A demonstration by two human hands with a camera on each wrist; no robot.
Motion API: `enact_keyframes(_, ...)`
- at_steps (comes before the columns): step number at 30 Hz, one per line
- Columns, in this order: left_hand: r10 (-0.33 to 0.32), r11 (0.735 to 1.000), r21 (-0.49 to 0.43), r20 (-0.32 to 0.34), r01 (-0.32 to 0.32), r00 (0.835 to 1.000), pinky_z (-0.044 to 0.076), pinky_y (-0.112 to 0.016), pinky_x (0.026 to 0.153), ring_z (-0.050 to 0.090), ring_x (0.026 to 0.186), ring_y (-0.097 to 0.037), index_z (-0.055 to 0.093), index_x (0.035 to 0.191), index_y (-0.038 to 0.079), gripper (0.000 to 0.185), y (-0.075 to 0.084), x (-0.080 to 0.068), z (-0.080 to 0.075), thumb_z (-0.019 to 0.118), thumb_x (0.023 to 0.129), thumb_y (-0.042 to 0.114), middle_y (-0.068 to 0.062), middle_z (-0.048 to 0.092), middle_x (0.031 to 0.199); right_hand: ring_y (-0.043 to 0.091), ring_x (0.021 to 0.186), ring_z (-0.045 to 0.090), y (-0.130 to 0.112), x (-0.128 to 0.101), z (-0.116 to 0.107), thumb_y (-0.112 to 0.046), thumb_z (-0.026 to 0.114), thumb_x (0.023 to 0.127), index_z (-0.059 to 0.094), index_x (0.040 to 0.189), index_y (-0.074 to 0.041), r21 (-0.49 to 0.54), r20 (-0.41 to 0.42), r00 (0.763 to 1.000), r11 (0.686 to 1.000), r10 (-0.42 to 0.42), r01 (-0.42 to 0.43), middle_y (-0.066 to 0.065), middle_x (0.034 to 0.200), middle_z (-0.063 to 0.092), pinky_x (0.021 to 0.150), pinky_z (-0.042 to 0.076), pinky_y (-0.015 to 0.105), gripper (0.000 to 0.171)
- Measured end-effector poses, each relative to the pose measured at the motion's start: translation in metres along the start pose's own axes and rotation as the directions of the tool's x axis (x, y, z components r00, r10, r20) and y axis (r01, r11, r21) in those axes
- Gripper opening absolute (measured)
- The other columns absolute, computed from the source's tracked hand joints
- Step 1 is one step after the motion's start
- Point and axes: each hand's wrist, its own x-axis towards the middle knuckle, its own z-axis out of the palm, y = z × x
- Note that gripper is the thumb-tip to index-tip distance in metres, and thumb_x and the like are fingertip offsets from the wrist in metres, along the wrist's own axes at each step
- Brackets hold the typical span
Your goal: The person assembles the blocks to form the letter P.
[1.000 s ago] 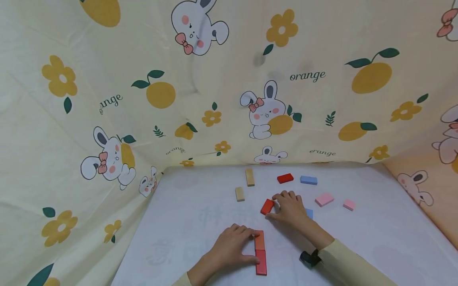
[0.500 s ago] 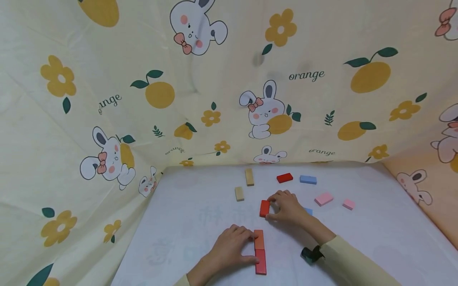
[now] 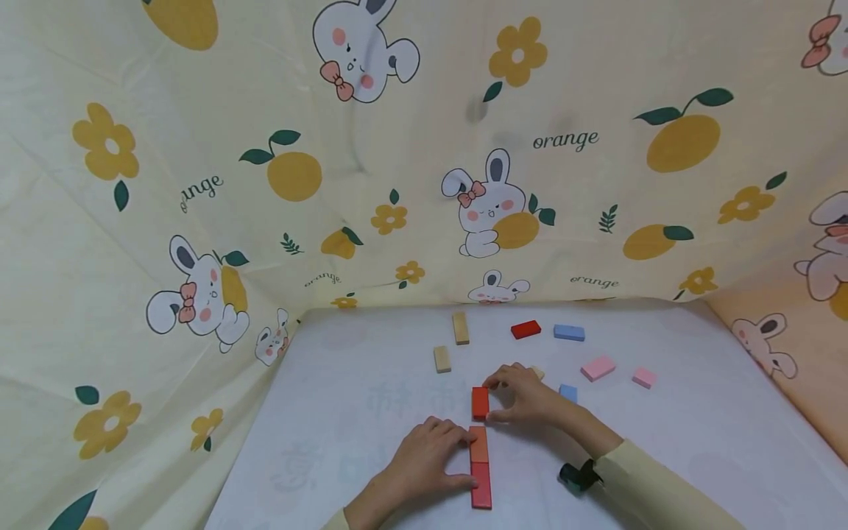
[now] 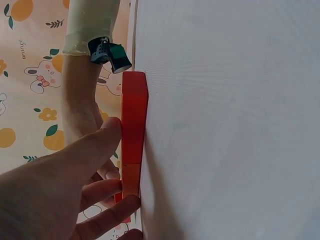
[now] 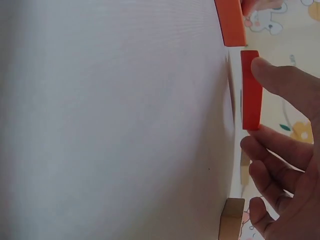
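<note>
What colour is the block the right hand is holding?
Red; the block pinched by the right hand shows best in the head view.

A loose block [image 3: 480, 403] lies just behind the two-block row [image 3: 480, 466], more blocks [image 3: 526, 329] beyond.

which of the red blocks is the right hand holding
The red block just beyond the orange one in the row, pinched by the right hand. The far red block lies untouched; the nearest red block is at the left hand.

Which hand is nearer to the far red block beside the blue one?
Right. The right hand lies just short of the far red block, pinching another red block; the left hand rests nearer the person.
</note>
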Motion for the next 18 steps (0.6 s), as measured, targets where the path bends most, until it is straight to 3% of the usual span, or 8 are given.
enact_keyframes(18,0.018,1.000,0.009,-0.012,-0.018,1.000,0.050,-0.035,0.102,0.058,0.117,-0.013,0.069,0.137,0.030,0.063,-0.0015,0.0002,0.0013,0.077,0.089,0.069,0.014,0.068,0.126,0.021,0.118,0.056,0.0014,0.0013,0.0057,-0.041,0.093,0.083,0.072,0.129,-0.016,0.018,0.039,0.999,0.999,-0.034,0.033,-0.004,0.123,0.069,0.103,0.048,0.054,0.056)
